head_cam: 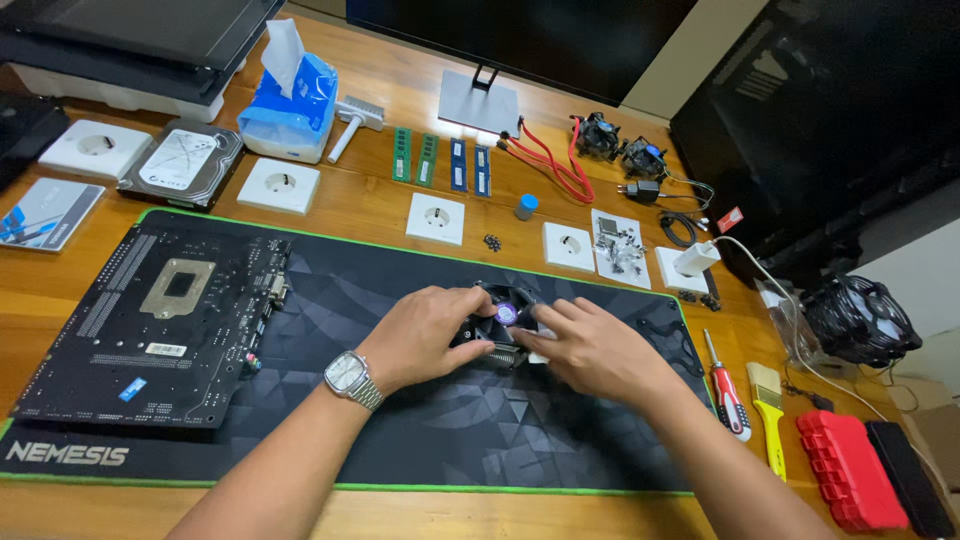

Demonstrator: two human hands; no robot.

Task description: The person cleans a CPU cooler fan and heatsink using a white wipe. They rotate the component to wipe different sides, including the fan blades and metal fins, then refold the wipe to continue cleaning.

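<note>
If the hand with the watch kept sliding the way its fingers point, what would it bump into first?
The left hand points right, already touching the black cooler fan. Past that, it would probably meet the right hand gripping the other side.

— What's laid out on the dark desk mat (420, 440)?
— A black motherboard (160, 330) on its left end. Behind the mat, white socket plates (436, 218), four memory sticks (440, 160), red cables (550, 160).
— And the far left?
— A hard drive (183, 163), beside a blue tissue pack (290, 105).
— Right side?
— A red-handled screwdriver (727, 390), a yellow brush (768, 415), a red case (850, 470).
</note>
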